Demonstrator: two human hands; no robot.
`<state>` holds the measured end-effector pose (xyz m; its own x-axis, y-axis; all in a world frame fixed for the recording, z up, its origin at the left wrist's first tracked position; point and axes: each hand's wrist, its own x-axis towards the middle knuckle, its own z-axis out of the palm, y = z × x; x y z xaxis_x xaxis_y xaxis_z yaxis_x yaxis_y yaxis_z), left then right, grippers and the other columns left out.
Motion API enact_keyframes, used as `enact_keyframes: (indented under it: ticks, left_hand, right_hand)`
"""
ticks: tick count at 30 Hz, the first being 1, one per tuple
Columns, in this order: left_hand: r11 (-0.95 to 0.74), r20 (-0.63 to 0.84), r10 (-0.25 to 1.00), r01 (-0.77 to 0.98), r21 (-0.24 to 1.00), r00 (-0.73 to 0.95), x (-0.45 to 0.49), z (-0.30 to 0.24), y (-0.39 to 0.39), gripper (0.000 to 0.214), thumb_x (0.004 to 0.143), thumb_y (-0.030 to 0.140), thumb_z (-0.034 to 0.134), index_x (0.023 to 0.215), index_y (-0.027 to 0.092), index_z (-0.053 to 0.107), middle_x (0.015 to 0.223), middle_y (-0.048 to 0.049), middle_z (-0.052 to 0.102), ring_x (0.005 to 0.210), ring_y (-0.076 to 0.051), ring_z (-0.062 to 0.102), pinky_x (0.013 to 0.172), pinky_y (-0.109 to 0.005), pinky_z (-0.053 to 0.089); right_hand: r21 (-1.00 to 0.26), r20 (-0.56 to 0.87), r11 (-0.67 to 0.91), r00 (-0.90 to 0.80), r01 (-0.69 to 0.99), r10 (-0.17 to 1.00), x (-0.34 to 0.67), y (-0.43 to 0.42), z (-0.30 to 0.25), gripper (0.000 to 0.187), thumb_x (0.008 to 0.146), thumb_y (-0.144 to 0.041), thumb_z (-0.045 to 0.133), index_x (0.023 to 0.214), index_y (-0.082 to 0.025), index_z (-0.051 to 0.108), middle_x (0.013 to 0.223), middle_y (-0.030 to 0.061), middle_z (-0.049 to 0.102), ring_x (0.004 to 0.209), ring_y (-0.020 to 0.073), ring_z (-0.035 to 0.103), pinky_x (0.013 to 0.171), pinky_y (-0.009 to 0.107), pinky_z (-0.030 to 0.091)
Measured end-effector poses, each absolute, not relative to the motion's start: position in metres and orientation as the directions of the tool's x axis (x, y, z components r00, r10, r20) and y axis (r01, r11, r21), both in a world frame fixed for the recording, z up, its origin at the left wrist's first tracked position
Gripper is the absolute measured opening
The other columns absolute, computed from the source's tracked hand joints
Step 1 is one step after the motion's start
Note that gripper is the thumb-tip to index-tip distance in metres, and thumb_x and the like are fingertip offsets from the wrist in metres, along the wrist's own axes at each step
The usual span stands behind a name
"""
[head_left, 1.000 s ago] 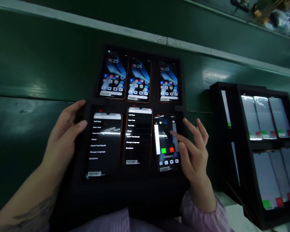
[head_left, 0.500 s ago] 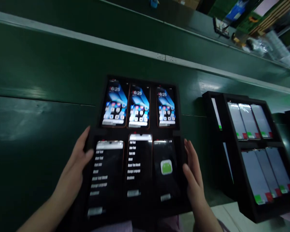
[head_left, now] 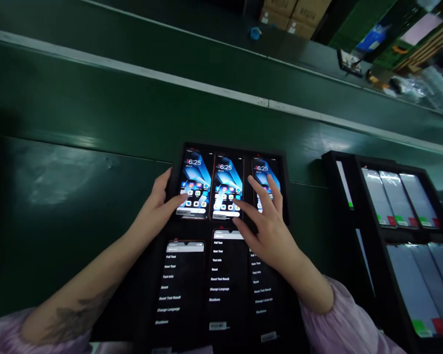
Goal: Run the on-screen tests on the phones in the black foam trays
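A black tray (head_left: 188, 229) in front of me holds several lit phones in two rows. My left hand (head_left: 157, 199) grips its left side, fingers at the outer edge and thumb over the screen of the upper left phone (head_left: 194, 172). Spread above the upper row is my right hand (head_left: 268, 219), its fingertips over the upper middle phone (head_left: 227, 174) and the upper right phone (head_left: 264, 167); contact is hard to tell. These screens show app icons and 6:25. Text menus show on the lower left phone (head_left: 180, 285), the lower middle phone (head_left: 221, 280) and the partly covered lower right phone (head_left: 264, 300).
To the right stands a second black tray (head_left: 376, 233) of phones with pale screens (head_left: 384, 196). A light strip (head_left: 206, 87) crosses the green bench (head_left: 125, 113). Farther back are a blue object (head_left: 255, 33), cardboard boxes (head_left: 299, 14) and clear plastic wrapping (head_left: 428, 88).
My right hand has left the tray's right side and moved over the upper phones. My left hand has slid up the left side. The lower right screen changed from a green robot icon to a menu.
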<state>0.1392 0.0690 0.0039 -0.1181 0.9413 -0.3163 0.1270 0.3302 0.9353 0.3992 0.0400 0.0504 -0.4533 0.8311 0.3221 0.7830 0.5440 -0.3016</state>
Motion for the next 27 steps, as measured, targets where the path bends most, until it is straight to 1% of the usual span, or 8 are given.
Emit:
enact_keyframes:
  ticks: [4, 6, 8, 13, 18, 21, 24, 27]
  left_hand:
    - [0.122, -0.153, 0.987, 0.372, 0.92, 0.056, 0.12, -0.02, 0.065, 0.105, 0.078, 0.057, 0.075, 0.165, 0.026, 0.025, 0.174, -0.0148, 0.024, 0.16, -0.04, 0.028, 0.13, -0.062, 0.027]
    - [0.009, -0.072, 0.991, 0.472, 0.882, 0.116, 0.113, -0.029, 0.062, 0.105, 0.082, 0.059, 0.072, 0.167, 0.027, 0.019, 0.175, -0.0152, 0.022, 0.161, -0.041, 0.024, 0.129, -0.064, 0.028]
    - [-0.058, -0.018, 0.991, 0.538, 0.841, 0.136, 0.11, -0.034, 0.06, 0.104, 0.085, 0.061, 0.068, 0.168, 0.026, 0.015, 0.175, -0.0156, 0.02, 0.161, -0.041, 0.023, 0.129, -0.064, 0.028]
    - [-0.043, -0.033, 0.993, 0.605, 0.795, 0.114, 0.114, -0.032, 0.059, 0.102, 0.089, 0.066, 0.062, 0.169, 0.03, 0.01, 0.176, -0.0135, 0.019, 0.159, -0.041, 0.03, 0.127, -0.065, 0.031]
    - [-0.002, -0.041, 0.998, 0.631, 0.776, 0.053, 0.121, -0.023, 0.067, 0.099, 0.087, 0.069, 0.064, 0.166, 0.03, 0.021, 0.171, -0.015, 0.03, 0.157, -0.042, 0.033, 0.126, -0.067, 0.032]
    - [-0.002, -0.02, 0.999, 0.633, 0.774, 0.028, 0.124, -0.022, 0.071, 0.099, 0.084, 0.07, 0.067, 0.165, 0.029, 0.026, 0.166, -0.0157, 0.037, 0.155, -0.043, 0.037, 0.125, -0.067, 0.034]
    - [0.006, -0.013, 1.0, 0.633, 0.774, 0.006, 0.124, -0.023, 0.071, 0.097, 0.084, 0.069, 0.068, 0.164, 0.029, 0.03, 0.164, -0.0147, 0.04, 0.154, -0.042, 0.038, 0.126, -0.066, 0.034]
    - [0.035, -0.043, 0.999, 0.58, 0.814, 0.0, 0.124, -0.022, 0.072, 0.097, 0.081, 0.067, 0.072, 0.162, 0.03, 0.033, 0.165, -0.0124, 0.039, 0.156, -0.041, 0.035, 0.128, -0.063, 0.034]
  right_hand:
    - [-0.33, 0.319, 0.66, -0.578, 0.675, 0.751, 0.401, 0.046, 0.053, 0.025, 0.102, -0.023, 0.057, 0.102, -0.024, 0.082, 0.157, 0.0094, 0.056, 0.164, 0.0386, 0.02, 0.122, 0.068, 0.043]
    - [-0.319, 0.297, 0.678, -0.609, 0.662, 0.735, 0.402, 0.045, 0.052, 0.025, 0.101, -0.022, 0.058, 0.102, -0.024, 0.083, 0.156, 0.0089, 0.058, 0.164, 0.0383, 0.019, 0.121, 0.066, 0.045]
    - [-0.296, 0.271, 0.647, -0.588, 0.703, 0.762, 0.402, 0.044, 0.049, 0.025, 0.101, -0.021, 0.059, 0.104, -0.024, 0.083, 0.156, 0.0091, 0.058, 0.164, 0.0396, 0.02, 0.12, 0.067, 0.046]
    - [-0.262, 0.29, 0.562, -0.492, 0.784, 0.821, 0.399, 0.048, 0.04, 0.025, 0.103, -0.023, 0.058, 0.107, -0.024, 0.082, 0.154, 0.0118, 0.059, 0.161, 0.0435, 0.024, 0.116, 0.074, 0.047]
    - [-0.278, 0.342, 0.574, -0.48, 0.77, 0.808, 0.4, 0.053, 0.037, 0.024, 0.102, -0.02, 0.057, 0.113, -0.021, 0.079, 0.152, 0.0147, 0.059, 0.162, 0.0403, 0.024, 0.116, 0.069, 0.05]
    - [-0.291, 0.375, 0.585, -0.473, 0.757, 0.797, 0.402, 0.053, 0.038, 0.026, 0.101, -0.018, 0.057, 0.121, -0.02, 0.075, 0.15, 0.0148, 0.06, 0.159, 0.0389, 0.031, 0.116, 0.067, 0.05]
    - [-0.304, 0.387, 0.588, -0.467, 0.75, 0.795, 0.405, 0.053, 0.039, 0.026, 0.101, -0.018, 0.057, 0.121, -0.02, 0.073, 0.148, 0.014, 0.061, 0.157, 0.0385, 0.035, 0.116, 0.066, 0.05]
    - [-0.3, 0.383, 0.598, -0.48, 0.743, 0.789, 0.405, 0.059, 0.039, 0.024, 0.101, -0.019, 0.058, 0.12, -0.02, 0.073, 0.149, 0.0151, 0.059, 0.157, 0.0393, 0.034, 0.116, 0.067, 0.05]
